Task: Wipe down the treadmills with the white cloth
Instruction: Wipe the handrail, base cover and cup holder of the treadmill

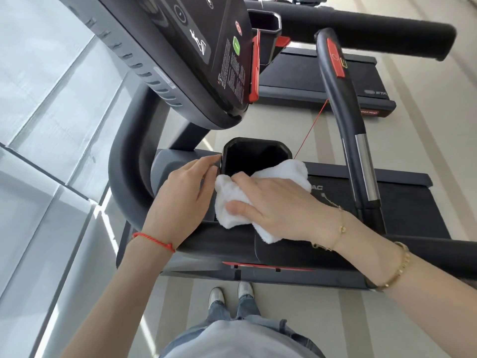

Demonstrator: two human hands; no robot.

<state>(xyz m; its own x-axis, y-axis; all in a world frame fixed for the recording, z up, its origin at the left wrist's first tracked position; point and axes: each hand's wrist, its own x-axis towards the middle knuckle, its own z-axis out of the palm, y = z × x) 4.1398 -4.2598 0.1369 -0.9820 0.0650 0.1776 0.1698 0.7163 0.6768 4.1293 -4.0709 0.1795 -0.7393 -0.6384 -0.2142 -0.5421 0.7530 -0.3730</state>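
The near treadmill's dark console [180, 47] fills the upper middle, with a black cup holder [255, 156] below it. A crumpled white cloth [232, 202] lies on the holder's near rim and the ledge beside it. My right hand [281, 205] presses flat on the cloth with straight fingers. My left hand [180, 195] rests against the holder's left outer wall, its fingertips touching the rim. A second treadmill [322, 81] stands beyond.
A curved black handrail [343, 112] with a red strip and a silver grip runs down the right. A padded bar [374, 29] crosses the top. A thin red cord [312, 127] hangs by the holder. Window panes [46, 125] fill the left. My feet stand on the pale floor [309, 319].
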